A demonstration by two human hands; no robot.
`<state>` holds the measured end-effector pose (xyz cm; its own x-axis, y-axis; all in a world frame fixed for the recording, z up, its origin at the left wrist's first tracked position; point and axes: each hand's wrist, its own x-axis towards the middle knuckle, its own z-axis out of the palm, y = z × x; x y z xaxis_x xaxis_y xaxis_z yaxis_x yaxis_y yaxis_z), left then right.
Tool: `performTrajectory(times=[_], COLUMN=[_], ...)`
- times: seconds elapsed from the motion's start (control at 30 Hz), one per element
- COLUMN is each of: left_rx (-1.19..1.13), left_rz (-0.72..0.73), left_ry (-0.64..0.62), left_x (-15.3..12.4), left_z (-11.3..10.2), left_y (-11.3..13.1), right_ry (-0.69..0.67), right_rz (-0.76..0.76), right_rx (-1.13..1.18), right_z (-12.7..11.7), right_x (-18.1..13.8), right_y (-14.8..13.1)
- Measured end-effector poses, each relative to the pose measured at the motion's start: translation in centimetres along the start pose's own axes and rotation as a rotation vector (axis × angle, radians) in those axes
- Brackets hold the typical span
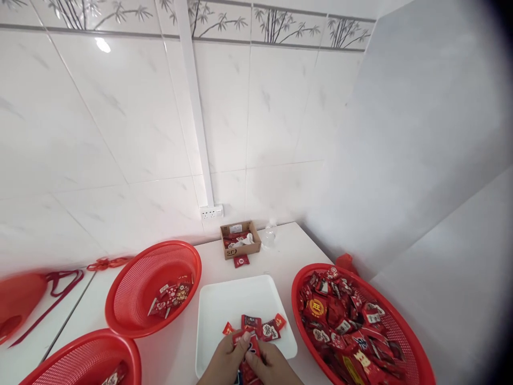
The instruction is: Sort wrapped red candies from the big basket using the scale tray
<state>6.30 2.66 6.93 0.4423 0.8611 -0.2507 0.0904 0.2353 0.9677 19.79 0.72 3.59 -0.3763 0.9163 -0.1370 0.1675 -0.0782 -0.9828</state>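
Note:
Both of my hands meet over the near part of a white tray (228, 293). My left hand (225, 357) has its thumb and fingers closed on a red snack packet (251, 347). From the other side, my right hand (273, 366) pinches the same packet, thumb on top. Just beyond the fingers, several red wrapped packets lie in the tray, among them a red and white one (270, 330) and a dark-printed one (251, 322). The lower part of the held packet is partly hidden by my hands.
At right stands a red basket (414, 342) heaped with red packets. Two red baskets, one farther (132, 278) and one nearer (76, 355), sit at left with fewer packets. A cardboard box (242, 250), a single packet (241, 261) and a clear bottle (270, 234) are by the wall.

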Motion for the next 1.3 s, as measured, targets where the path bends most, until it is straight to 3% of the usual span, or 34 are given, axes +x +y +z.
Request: performTrajectory(times=[0.13, 0.37, 0.57, 0.77, 1.03, 1.2, 1.3], left_rx=[0.041, 0.046, 0.08, 0.092, 0.077, 0.082, 0.182], left_rz=[-0.029, -0.035, -0.054, -0.041, -0.021, -0.022, -0.098], left_ry=[0.061, 0.054, 0.16, 0.19, 0.049, -0.215, -0.169], left_x=[0.5, 1.2, 0.9, 0.7, 0.9, 1.2, 1.5], left_z=[0.8, 2.3, 3.2, 3.1, 4.1, 4.5, 4.5], left_y=[-0.4, -1.3, -1.3, -1.4, -0.9, -2.1, -3.2], right_ry=[0.002, -0.059, -0.006, -0.081, 0.078, 0.237, 0.24], right_rz=[0.003, 0.008, 0.052, -0.023, -0.079, 0.0, -0.005], right_rx=[0.033, 0.06, 0.026, 0.085, 0.03, 0.009, 0.035], right_z=[-1.5, -3.5, -3.8, -4.0, -5.1, -5.2, -5.1], right_x=[-0.1, -0.6, -1.1, -1.2, -1.5, -2.0, -2.2], right_y=[-0.8, -0.3, 0.4, 0.5, 0.1, 0.9, 0.6])
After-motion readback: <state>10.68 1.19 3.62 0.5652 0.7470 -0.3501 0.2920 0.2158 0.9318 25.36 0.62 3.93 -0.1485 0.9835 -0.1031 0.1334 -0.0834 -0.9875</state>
